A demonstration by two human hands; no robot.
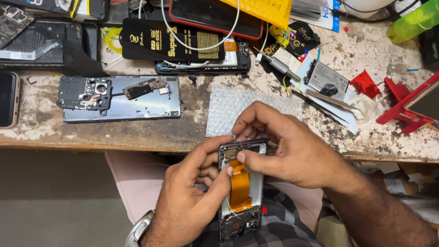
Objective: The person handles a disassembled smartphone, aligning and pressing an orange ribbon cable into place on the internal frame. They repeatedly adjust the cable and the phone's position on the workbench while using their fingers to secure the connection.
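Note:
I hold an opened phone body [241, 215] upright over my lap, just in front of the bench edge. Its inside shows an orange flex cable [239, 185] running down the middle. My left hand [192, 196] grips the phone's left side, thumb lying against the cable. My right hand [283, 146] holds the top right, its thumb pressing near the cable's upper end and fingers curled over the top edge. A watch [139, 228] sits on my left wrist.
On the worn bench [137, 132] lie a sheet of bubble wrap [228, 105], a phone back cover with loose boards [121, 98], a black screen-protector pack [173, 43], a battery [327, 80], tweezers [327, 98], red plastic stands [398, 105] and other phones at left.

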